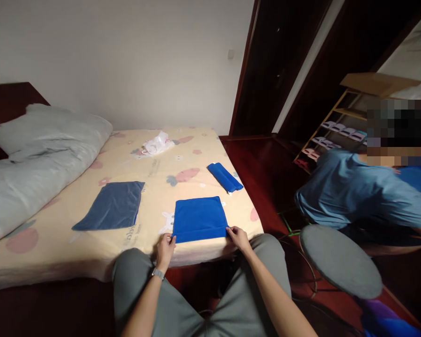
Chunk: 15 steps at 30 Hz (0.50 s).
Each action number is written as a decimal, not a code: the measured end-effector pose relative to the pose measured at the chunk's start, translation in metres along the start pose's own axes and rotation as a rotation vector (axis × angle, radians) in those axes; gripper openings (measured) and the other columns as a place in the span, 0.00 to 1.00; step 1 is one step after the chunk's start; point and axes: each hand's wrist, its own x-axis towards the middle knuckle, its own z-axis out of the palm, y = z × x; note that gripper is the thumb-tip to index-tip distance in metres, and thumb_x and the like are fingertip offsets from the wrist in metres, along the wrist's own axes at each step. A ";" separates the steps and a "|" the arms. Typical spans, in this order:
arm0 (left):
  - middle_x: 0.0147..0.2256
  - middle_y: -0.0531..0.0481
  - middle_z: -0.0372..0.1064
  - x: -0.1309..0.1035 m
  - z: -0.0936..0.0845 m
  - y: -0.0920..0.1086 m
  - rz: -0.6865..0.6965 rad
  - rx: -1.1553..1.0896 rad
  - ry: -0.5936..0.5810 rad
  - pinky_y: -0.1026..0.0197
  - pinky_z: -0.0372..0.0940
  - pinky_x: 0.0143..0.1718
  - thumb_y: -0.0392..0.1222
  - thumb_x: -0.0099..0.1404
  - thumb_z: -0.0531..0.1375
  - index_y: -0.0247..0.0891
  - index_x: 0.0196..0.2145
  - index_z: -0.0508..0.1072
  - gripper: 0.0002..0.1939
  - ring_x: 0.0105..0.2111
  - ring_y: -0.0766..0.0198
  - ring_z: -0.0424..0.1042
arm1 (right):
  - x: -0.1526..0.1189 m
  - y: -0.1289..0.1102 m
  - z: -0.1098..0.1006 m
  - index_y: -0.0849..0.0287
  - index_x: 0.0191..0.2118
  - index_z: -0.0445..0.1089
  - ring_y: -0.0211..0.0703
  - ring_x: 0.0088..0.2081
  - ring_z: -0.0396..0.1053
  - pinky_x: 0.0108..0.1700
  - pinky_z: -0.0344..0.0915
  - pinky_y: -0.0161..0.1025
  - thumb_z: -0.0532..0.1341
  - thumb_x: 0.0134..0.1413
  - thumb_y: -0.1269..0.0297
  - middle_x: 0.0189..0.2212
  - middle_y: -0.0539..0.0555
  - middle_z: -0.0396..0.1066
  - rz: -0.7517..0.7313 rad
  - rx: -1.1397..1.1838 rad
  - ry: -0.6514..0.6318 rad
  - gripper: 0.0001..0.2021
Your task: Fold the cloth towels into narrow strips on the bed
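Note:
A bright blue cloth (200, 216), folded to a near square, lies flat on the bed right before my knees. A crease runs across it close to its near edge. My left hand (166, 245) pinches its near left corner, and my right hand (237, 237) pinches the near right corner. To the left, a grey-blue cloth (112, 206) is spread with slanted sides and a blue edge showing. Farther off on the right, a narrow folded blue cloth (225, 177) with white bits at its ends rests near the bed's side.
The patterned bed sheet (140, 164) carries a crumpled white plastic bag (157, 142) and a grey quilt (52, 145). A round stool (340, 260) stands to my right. Beyond it a person in a blue shirt (358, 192) sits near a shoe rack (337, 121).

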 end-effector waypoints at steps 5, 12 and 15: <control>0.31 0.50 0.77 0.000 -0.002 0.000 0.057 -0.012 0.006 0.66 0.63 0.29 0.49 0.68 0.56 0.42 0.35 0.72 0.10 0.31 0.62 0.78 | -0.001 -0.004 0.000 0.56 0.32 0.73 0.50 0.36 0.75 0.41 0.66 0.40 0.53 0.57 0.44 0.33 0.57 0.79 0.013 -0.054 0.014 0.21; 0.29 0.50 0.77 -0.002 -0.001 0.003 0.097 0.020 0.038 0.66 0.62 0.30 0.48 0.69 0.55 0.41 0.34 0.72 0.11 0.30 0.63 0.76 | -0.003 -0.006 0.001 0.56 0.32 0.71 0.49 0.35 0.75 0.38 0.65 0.40 0.52 0.58 0.48 0.30 0.56 0.77 0.036 -0.148 0.034 0.18; 0.30 0.49 0.77 -0.003 -0.001 0.004 0.127 0.011 0.052 0.65 0.63 0.31 0.47 0.69 0.55 0.40 0.37 0.72 0.10 0.30 0.63 0.76 | -0.004 -0.005 0.001 0.56 0.31 0.70 0.49 0.34 0.75 0.38 0.65 0.40 0.53 0.57 0.48 0.30 0.56 0.77 0.026 -0.138 0.028 0.17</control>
